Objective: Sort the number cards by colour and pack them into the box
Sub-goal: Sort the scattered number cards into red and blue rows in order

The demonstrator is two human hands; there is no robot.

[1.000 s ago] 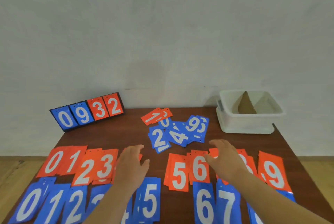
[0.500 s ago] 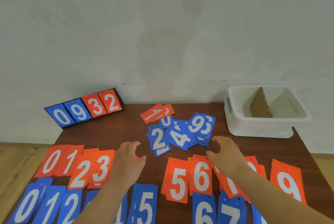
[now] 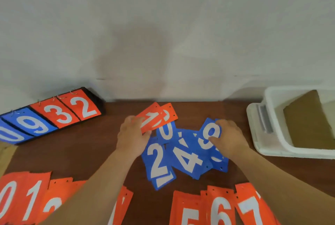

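A loose pile of cards lies mid-table: two orange cards (image 3: 157, 117) with a "1" on top, and blue cards 0 (image 3: 166, 131), 2 (image 3: 157, 161), 4 (image 3: 188, 159) and 9 (image 3: 210, 132). My left hand (image 3: 131, 136) pinches the lower left end of the orange cards between thumb and fingers. My right hand (image 3: 231, 138) grips the blue 9 card, thumb on its face and fingers over its top edge. The white box (image 3: 261, 145) stands at the right, with a brown cardboard divider (image 3: 308, 121) inside.
Sorted orange cards lie along the near edge: 0 and 1 (image 3: 20, 197) at the left, and 5, 6 and 7 (image 3: 221, 208) at the right. A flip scoreboard (image 3: 54, 114) showing 0, 9, 3, 2 leans at the back left. The grey wall runs close behind the brown table (image 3: 81, 152).
Both hands reached forward from the sorted rows to the middle pile. The left took hold of the orange cards, the right the blue 9. The view moved forward, and the blue rows dropped out of sight.
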